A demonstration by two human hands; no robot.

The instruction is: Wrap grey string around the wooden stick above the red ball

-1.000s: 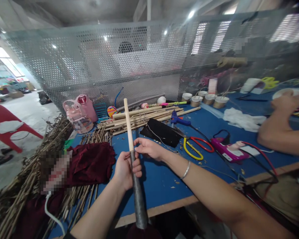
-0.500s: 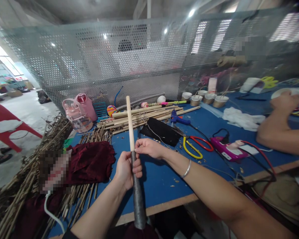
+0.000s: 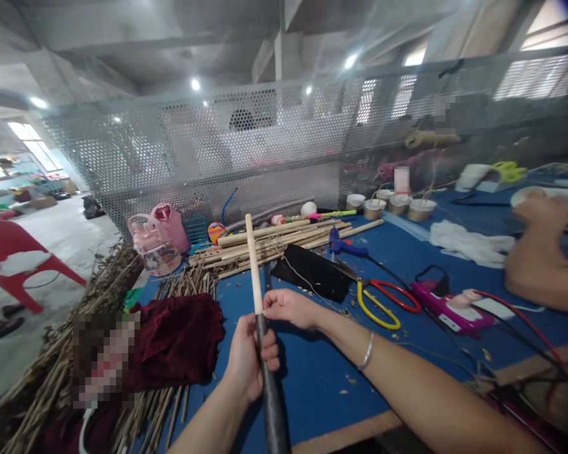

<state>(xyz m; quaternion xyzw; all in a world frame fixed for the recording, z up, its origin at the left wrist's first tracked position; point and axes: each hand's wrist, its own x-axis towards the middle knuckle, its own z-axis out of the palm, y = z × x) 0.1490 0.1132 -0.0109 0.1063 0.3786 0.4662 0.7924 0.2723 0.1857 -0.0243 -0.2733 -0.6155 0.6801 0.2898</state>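
At the left of my feed, a maroon cloth (image 3: 175, 340) lies near the edge of the bench (image 3: 317, 384). Next, my left hand (image 3: 252, 356) wraps its fingers round the dark covering (image 3: 274, 410) on the lower part of a pale stick (image 3: 254, 268), tilted up over the bench. At the covering's top edge my right hand (image 3: 293, 308) has thumb and forefinger pressed together; on what, I cannot tell. I'd brace the stick firmly just below that joint and work with light, even pressure. For room, I'd swing over the blue stretch before my right forearm, minding the scissors (image 3: 368, 284) and power strip (image 3: 447, 311) farther right
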